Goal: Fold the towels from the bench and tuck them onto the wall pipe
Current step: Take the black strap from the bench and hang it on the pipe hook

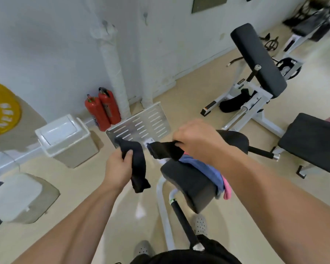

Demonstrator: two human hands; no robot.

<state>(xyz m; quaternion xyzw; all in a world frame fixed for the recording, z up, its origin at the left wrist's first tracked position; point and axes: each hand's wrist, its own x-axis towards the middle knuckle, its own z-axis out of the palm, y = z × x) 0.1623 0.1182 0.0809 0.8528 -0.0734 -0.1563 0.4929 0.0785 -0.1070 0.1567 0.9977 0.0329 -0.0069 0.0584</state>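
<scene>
I hold a black towel in the air in front of the bench. My left hand (117, 168) grips one end of the black towel (138, 164), which hangs down past my wrist. My right hand (196, 139) grips its other end, bunched under the fingers. Whether the two dark parts join is blurred. A blue towel (204, 168) and a pink towel (227, 189) lie on the black padded bench (187, 183) under my right forearm. The white wrapped wall pipe (112, 63) runs up the wall ahead.
Two red fire extinguishers (102, 109) stand by the pipe, next to a slotted metal plate (141, 126) on the floor. A white lidded bin (65, 140) sits left. A yellow weight plate (0, 109) is at far left. Gym machines (259, 73) stand to the right.
</scene>
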